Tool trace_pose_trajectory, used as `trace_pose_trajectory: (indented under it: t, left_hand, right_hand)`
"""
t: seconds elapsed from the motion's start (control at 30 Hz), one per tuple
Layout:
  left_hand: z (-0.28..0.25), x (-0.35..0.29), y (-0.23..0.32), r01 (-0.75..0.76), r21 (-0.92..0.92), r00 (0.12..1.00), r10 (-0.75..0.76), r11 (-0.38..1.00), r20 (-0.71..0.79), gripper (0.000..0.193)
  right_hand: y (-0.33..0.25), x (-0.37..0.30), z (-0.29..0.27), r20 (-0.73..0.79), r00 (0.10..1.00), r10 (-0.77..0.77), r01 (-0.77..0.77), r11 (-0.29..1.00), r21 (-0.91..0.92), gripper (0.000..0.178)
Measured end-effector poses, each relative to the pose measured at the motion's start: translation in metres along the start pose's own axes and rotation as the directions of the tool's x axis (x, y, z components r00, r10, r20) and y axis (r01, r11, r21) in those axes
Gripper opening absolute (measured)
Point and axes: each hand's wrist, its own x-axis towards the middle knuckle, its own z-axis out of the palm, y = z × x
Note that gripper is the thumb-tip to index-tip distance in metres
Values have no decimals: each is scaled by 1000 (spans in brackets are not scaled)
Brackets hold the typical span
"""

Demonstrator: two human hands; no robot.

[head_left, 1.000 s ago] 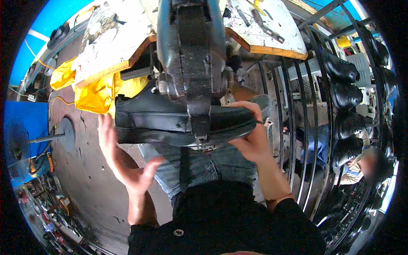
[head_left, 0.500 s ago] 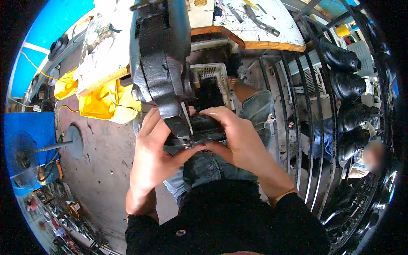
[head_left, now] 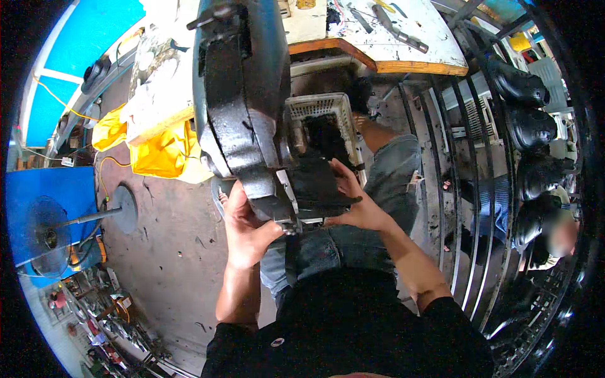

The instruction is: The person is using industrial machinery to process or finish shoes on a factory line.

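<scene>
The head of a sewing machine [head_left: 246, 126], dark and worn, hangs in the middle with its presser foot [head_left: 290, 223] at the lower end. Beneath and to the right of the foot lies a black piece that looks like a shoe upper [head_left: 321, 189]. My right hand [head_left: 360, 205] grips its right edge, thumb below and fingers above. On the other side of the foot my left hand [head_left: 246, 230] is closed at the piece's left end, thumb pointing to the foot; the machine head hides some of its fingers. A black strip [head_left: 291, 261] hangs toward my lap.
Behind the machine stands a pale plastic basket [head_left: 348, 120] with black pieces in it. A white table [head_left: 416, 25] holds tools. At right, a black metal rack [head_left: 469, 120] carries black shoes [head_left: 532, 129], with a person beyond. Yellow cloth [head_left: 167, 151] and a fan [head_left: 47, 236] are at left.
The black piece has turned and spread out to the right of the foot. My right hand has moved right with it, away from my left hand. The whole view has shifted slightly.
</scene>
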Motion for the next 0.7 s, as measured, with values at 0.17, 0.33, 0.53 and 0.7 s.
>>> trace_pose_trajectory:
  t: [0.17, 0.33, 0.53, 0.7]
  left_hand:
    - [16, 12, 5, -227, 165, 942, 173, 960, 289, 65]
    - [17, 19, 21, -214, 220, 949, 149, 952, 279, 64]
    - [9, 13, 12, -227, 233, 955, 169, 946, 244, 71]
    - [7, 5, 6, -161, 175, 979, 134, 971, 152, 70]
  right_hand:
    - [5, 3, 12, 44, 999, -5, -5, 973, 233, 132]
    - [4, 18, 27, 88, 995, 54, -79, 946, 316, 129]
    - [9, 26, 13, 102, 994, 28, -56, 959, 279, 123]
    - [-19, 15, -10, 56, 998, 22, -32, 982, 184, 117]
